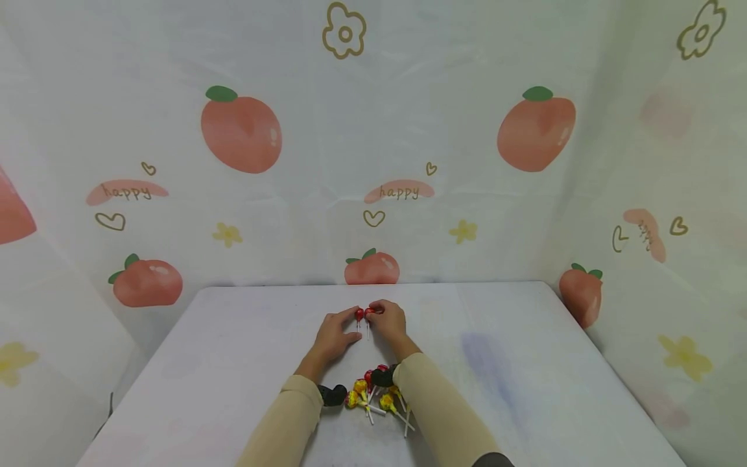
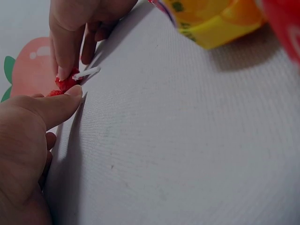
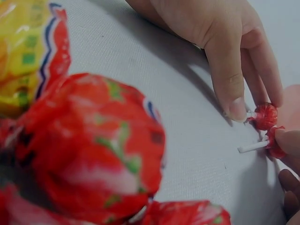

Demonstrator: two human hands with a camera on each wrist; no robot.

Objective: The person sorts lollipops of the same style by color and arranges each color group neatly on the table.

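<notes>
Right hand (image 1: pixel 390 322): fingers pinch right red lollipop (image 3: pixel 272 149). Left hand (image 1: pixel 334 334): fingers spread wide, touching left red lollipop (image 3: pixel 266 117). Careless release may make pair knock and roll.

Pale cloth (image 1: pixel 467 58) is hanging behind and beside a white table (image 1: pixel 560 389) — fruit prints (image 1: pixel 242 136) and "happy" lettering (image 1: pixel 399 191) decorating it — and is forming a screened booth; the wider room isn't showing.
</notes>
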